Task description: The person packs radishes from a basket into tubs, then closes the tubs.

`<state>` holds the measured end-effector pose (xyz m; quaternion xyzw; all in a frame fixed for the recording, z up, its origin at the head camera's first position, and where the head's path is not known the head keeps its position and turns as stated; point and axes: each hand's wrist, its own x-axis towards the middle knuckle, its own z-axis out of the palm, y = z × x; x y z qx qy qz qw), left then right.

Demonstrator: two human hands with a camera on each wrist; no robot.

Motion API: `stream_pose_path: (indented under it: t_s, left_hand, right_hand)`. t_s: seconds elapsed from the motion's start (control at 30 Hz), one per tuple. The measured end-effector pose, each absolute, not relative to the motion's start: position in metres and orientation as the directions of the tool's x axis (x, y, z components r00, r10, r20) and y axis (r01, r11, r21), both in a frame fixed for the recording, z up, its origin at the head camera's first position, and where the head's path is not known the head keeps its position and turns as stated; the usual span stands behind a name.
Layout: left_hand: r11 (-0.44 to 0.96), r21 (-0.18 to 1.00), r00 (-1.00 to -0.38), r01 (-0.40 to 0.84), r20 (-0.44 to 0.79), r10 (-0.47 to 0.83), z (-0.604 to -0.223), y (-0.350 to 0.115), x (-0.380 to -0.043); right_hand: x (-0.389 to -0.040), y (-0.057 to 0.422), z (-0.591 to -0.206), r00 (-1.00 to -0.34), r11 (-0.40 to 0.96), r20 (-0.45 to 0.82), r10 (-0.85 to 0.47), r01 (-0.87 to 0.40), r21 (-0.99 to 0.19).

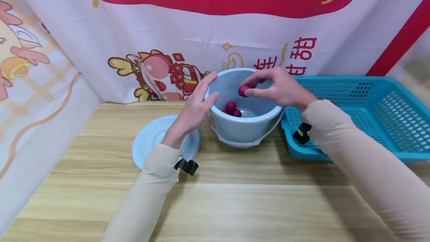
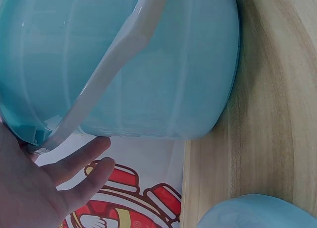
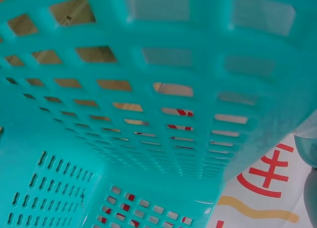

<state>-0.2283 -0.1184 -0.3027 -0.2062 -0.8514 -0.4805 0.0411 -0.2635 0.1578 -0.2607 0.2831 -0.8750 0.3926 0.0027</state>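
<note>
My right hand [image 1: 279, 87] reaches over the rim of a light blue bucket [image 1: 246, 132] and pinches a dark red cherry [image 1: 243, 91] between thumb and fingertips, above the inside. Several like cherries [image 1: 231, 106] lie on the bucket's floor, one with a thin stem beside it. At the bucket's left rim rests my left hand [image 1: 195, 107], its fingers extended. The left wrist view shows those fingers [image 2: 81, 161] spread against the outer wall, near the end of the pale handle [image 2: 106, 62]. The held cherry is not seen in the right wrist view.
Right of the bucket stands a blue-green slotted basket [image 1: 339, 156], whose wall [image 3: 153, 39] fills most of the right wrist view. A round light blue lid [image 1: 144, 143] lies on the wooden table [image 1: 235, 204], partly under my left forearm. A printed cloth [image 1: 188, 29] hangs behind.
</note>
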Motion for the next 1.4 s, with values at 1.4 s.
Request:
stream_pose_path:
  t_s: [1.4]
  left_hand:
    - [0.458,0.794,-0.909,0.399,0.274,0.315,-0.3033,-0.1189,-0.2273]
  right_hand:
    - [-0.2615,0.1611,-0.2519,-0.863,0.561,0.159,-0.479,-0.440,-0.701]
